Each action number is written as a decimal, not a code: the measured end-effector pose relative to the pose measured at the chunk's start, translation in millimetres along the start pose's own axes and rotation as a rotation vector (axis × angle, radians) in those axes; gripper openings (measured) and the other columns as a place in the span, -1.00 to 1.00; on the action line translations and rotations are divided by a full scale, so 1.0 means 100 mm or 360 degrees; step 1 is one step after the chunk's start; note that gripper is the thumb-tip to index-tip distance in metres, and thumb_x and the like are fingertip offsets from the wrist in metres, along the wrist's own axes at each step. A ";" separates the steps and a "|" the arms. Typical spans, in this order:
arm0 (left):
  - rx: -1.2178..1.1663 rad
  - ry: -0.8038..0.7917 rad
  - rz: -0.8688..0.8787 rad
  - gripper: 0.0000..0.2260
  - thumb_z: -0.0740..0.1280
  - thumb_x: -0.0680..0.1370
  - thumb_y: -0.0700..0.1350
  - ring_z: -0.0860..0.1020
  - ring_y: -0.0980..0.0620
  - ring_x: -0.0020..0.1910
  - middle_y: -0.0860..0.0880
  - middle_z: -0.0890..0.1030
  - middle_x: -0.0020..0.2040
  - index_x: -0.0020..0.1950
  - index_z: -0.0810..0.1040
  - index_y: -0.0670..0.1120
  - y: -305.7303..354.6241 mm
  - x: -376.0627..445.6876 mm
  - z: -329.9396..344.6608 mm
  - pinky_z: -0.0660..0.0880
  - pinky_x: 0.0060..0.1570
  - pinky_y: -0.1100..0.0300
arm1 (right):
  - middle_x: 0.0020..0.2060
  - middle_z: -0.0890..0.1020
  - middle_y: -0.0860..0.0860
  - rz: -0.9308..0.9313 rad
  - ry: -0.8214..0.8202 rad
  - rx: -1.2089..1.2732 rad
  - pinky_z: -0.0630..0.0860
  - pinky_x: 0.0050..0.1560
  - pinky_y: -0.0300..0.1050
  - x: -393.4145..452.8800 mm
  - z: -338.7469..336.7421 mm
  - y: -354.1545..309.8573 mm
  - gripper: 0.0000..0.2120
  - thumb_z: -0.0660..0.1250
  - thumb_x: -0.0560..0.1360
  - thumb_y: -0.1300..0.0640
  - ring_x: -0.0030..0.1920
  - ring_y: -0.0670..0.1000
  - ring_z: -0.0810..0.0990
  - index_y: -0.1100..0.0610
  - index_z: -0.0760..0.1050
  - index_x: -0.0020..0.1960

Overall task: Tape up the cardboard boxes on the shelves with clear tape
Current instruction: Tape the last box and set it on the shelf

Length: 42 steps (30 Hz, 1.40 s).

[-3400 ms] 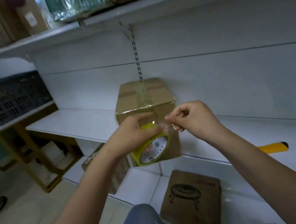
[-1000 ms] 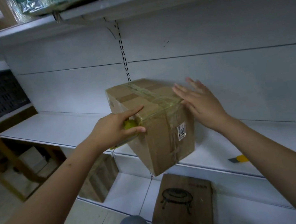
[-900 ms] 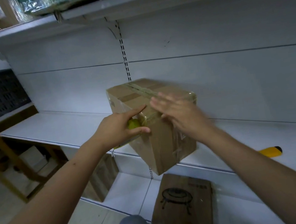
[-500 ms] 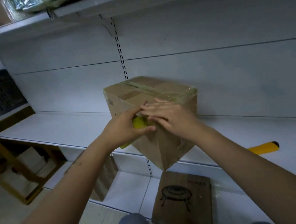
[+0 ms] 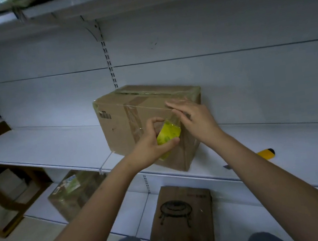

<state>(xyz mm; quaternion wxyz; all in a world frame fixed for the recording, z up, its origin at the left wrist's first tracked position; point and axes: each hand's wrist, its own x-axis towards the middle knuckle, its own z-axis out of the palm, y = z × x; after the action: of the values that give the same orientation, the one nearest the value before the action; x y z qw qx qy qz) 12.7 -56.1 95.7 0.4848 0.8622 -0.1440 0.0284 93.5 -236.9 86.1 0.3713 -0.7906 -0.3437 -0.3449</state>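
While gripping tape roll (image 5: 169,137) with left hand (image 5: 151,145) against cardboard box (image 5: 126,124), pressing strip flat with straight-fingered right hand (image 5: 195,119) near top edge.

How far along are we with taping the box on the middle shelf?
Done: the box already carries tape along its top seam and a strip down its front. In hand: the left hand grips the tape roll against the front face while the right hand presses a fresh strip flat near the top right edge. Left: cutting that strip; the yellow knife lies on the shelf.
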 end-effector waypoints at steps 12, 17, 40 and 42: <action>-0.0529 0.0304 -0.0273 -0.72 0.33 0.63 -0.12 0.58 0.12 -0.51 -0.15 0.66 -0.22 0.28 0.34 -0.13 0.28 0.48 0.46 0.49 -0.56 0.25 | 0.47 0.40 0.09 0.0515 -0.0779 -0.0556 0.04 0.51 0.00 -1.12 -0.95 0.82 -0.55 0.13 0.63 0.24 0.47 0.09 0.37 0.09 0.32 0.52; -0.0740 0.0279 -0.0331 -0.81 0.28 0.65 -0.14 0.57 -0.06 -0.45 -0.17 0.68 -0.28 0.20 0.33 -0.11 0.30 0.65 0.62 0.49 -0.50 0.24 | 0.36 0.48 0.11 0.0992 -0.1258 -0.0636 0.30 0.40 0.06 -1.82 -1.34 1.19 -0.62 0.31 0.61 0.09 0.37 0.14 0.43 0.09 0.45 0.42; 0.0960 0.0454 -0.0215 -0.72 0.25 0.57 0.16 0.64 -0.06 -0.26 -0.01 0.64 -0.25 0.22 0.40 0.09 0.04 0.74 0.34 0.60 -0.17 0.01 | -0.12 0.49 0.03 0.1171 -0.0260 -0.0019 0.40 -0.17 -0.10 0.73 -0.11 0.62 -0.81 0.35 0.48 -0.04 -0.26 0.02 0.47 0.00 0.38 -0.05; 0.0900 0.0459 -0.0223 -0.77 0.24 0.57 0.16 0.64 -0.05 -0.27 0.00 0.64 -0.31 0.15 0.46 0.10 -0.04 0.76 0.26 0.60 -0.18 -0.01 | -0.16 0.50 0.02 0.1170 -0.0269 -0.0037 0.39 -0.20 -0.11 0.73 -0.13 0.60 -0.85 0.34 0.50 -0.01 -0.27 0.01 0.48 0.01 0.40 -0.04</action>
<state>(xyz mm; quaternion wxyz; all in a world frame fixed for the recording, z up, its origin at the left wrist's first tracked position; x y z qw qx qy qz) 84.3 -93.2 93.4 0.2421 0.9577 -0.0005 0.1558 176.5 -256.4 130.2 0.4314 -0.8911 -0.0625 -0.1261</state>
